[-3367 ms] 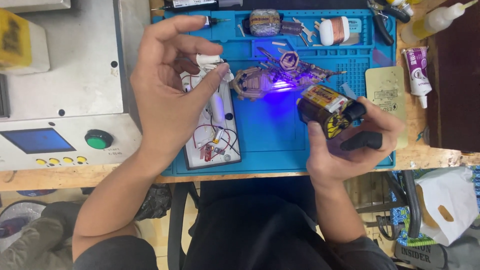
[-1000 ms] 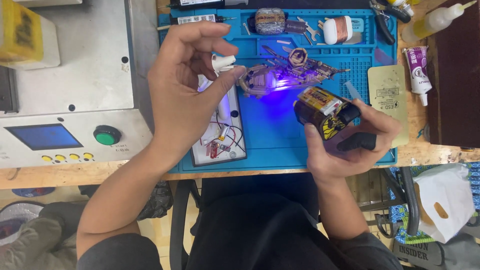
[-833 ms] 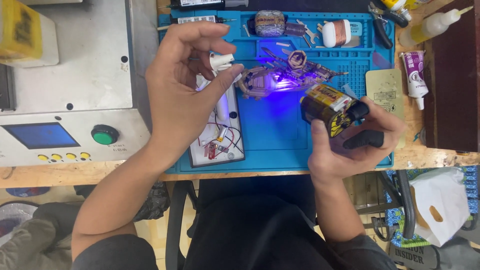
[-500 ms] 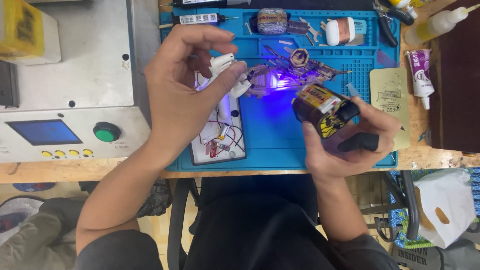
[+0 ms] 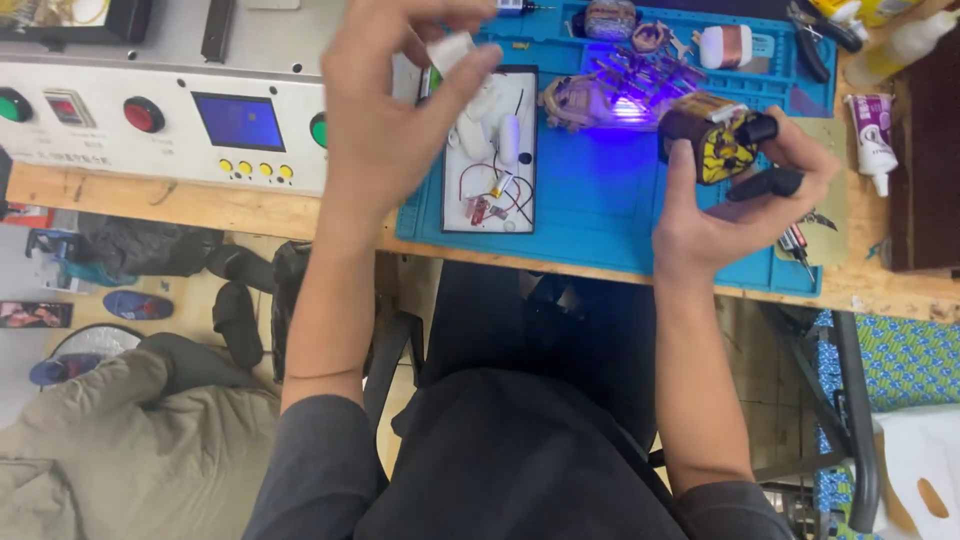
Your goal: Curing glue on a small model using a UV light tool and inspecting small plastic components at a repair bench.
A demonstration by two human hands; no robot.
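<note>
Here the right hand (image 5: 745,195) is clamped around a dark, barrel-shaped wound coil with yellow tape (image 5: 712,140), lifted above the right part of the blue silicone work mat (image 5: 600,225) that lies along the near edge of the wooden table (image 5: 180,200). The left hand (image 5: 385,110) is raised over the mat's left edge, its fingertips pinched on a small white plastic piece (image 5: 450,50). The two hands are well apart.

The risks, as I judge them, come from both things being held in the air. The white piece sits only at the fingertips, so a slight slackening could drop it onto the white tray of red wires and small parts (image 5: 490,150) just below, scattering what lies there, or let it roll off the near edge to the floor. The coil looks heavy for a one-handed hold; if it tilts, its fine winding could be nicked against the cluster of copper-wound parts under the violet light (image 5: 620,85) at the mat's far side. The grey control box with a blue screen (image 5: 200,120) stands just beside the left hand, and a careless swing of the elbow might knock its buttons.
</note>
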